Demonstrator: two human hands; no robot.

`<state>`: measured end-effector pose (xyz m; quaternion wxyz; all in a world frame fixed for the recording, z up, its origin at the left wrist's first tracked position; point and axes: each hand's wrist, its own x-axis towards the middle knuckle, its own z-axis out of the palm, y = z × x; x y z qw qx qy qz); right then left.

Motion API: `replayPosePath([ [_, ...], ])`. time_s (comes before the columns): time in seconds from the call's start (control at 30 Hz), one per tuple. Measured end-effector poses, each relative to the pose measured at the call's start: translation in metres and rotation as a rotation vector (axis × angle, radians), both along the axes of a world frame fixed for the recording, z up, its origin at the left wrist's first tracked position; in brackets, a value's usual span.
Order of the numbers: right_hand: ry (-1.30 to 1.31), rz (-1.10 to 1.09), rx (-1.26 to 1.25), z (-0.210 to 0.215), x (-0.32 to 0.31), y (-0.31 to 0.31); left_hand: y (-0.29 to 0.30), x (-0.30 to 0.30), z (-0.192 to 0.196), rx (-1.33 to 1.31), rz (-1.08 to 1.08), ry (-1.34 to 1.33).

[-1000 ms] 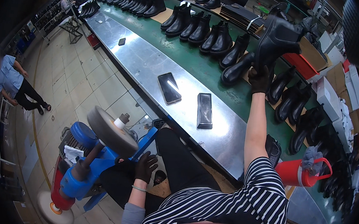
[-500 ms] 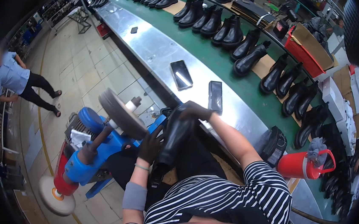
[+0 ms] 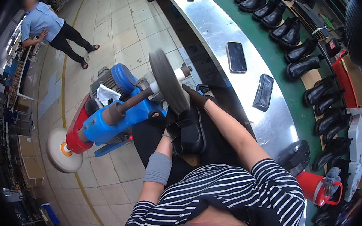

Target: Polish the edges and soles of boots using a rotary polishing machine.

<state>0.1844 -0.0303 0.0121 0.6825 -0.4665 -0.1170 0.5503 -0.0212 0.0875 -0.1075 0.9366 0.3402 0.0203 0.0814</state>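
Note:
A black leather ankle boot point(image 3: 192, 135) is tilted over my lap, its heel and sole edge turned up toward me. Its upper part meets the lower rim of a grey-brown buffing wheel point(image 3: 168, 82), which is blurred as if spinning. My right hand point(image 3: 196, 97), in a dark glove, holds the boot's far side by the wheel; its fingertips are hidden. On the boot's left side is my left hand point(image 3: 172, 129), also gloved, closed against the boot and mostly covered by it. The wheel's shaft belongs to a blue polishing machine point(image 3: 102, 125).
A pale second wheel point(image 3: 63, 150) sits at the machine's near end. To my right runs a metal-edged bench point(image 3: 222, 35) bearing a phone point(image 3: 236, 57), a black case point(image 3: 263, 92) and rows of black boots point(image 3: 303, 67). A red jug point(image 3: 316, 187) stands close by. One person point(image 3: 44, 23) stands at far left.
My hands have turned the boot over, heel toward me, and brought it under the wheel. The view has swung left. The person at left has shifted an arm.

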Motion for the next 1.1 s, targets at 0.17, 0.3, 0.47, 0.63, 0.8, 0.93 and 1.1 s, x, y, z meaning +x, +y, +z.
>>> replayPosePath([
  [0.17, 0.172, 0.075, 0.077, -0.013, 0.033, -0.069, -0.089, 0.02, 0.043, 0.581, 0.121, -0.047],
  [0.3, 0.513, -0.081, 0.274, 0.034, 0.022, -0.11, -0.08, 0.022, 0.003, 0.681, 0.169, 0.034],
  [0.47, 0.343, -0.213, 0.229, 0.032, 0.028, -0.099, -0.076, 0.063, -0.033, 0.79, 0.199, 0.11],
  [0.63, 0.09, -0.166, 0.101, 0.014, 0.033, -0.066, -0.065, 0.048, -0.061, 0.893, 0.22, 0.214],
  [0.8, 0.365, 0.028, 0.185, 0.015, 0.033, -0.101, -0.079, 0.036, -0.053, 0.802, 0.191, 0.213],
  [0.93, 0.616, -0.057, 0.495, 0.049, 0.026, -0.122, -0.081, 0.066, -0.028, 0.708, 0.18, 0.184],
  [1.1, 1.759, 0.047, 0.947, 0.058, 0.026, -0.107, -0.078, 0.065, -0.001, 0.585, 0.172, 0.145],
])
